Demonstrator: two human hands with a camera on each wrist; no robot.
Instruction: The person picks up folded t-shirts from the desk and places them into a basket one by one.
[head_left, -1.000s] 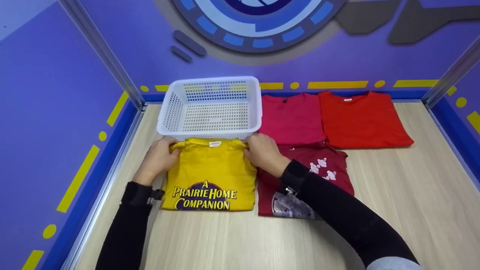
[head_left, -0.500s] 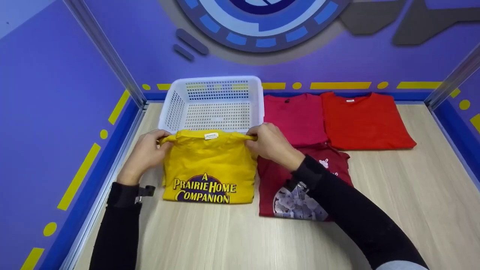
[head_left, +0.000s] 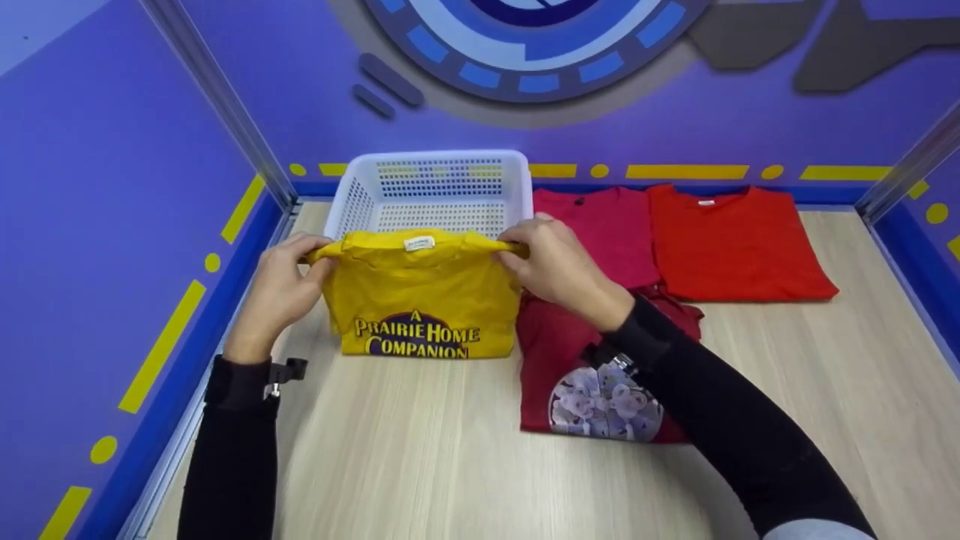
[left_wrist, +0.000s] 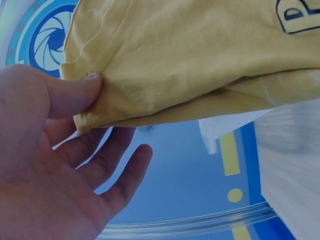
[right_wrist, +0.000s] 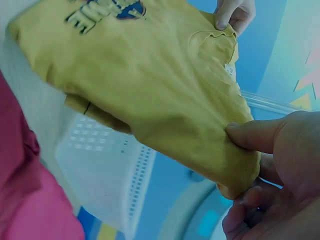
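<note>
A folded yellow T-shirt with "A Prairie Home Companion" lettering hangs by its collar end between both hands. My left hand pinches its upper left corner; in the left wrist view the thumb lies on the cloth and the other fingers are behind it. At the upper right corner my right hand pinches the cloth the same way, as the right wrist view also shows. Just behind the shirt stands a white perforated plastic basket, with nothing visible inside. The shirt overlaps the basket's near side and hides it in the head view.
Right of the basket lies a folded pink shirt, with a folded red shirt beside it. A dark red shirt with a printed picture lies in front of the pink one, partly under the right forearm. Blue-purple panels wall the table.
Both hands have lifted the yellow shirt's collar end off the table and moved it away from the person, up over the basket's near rim. The other shirts have stayed in place.
</note>
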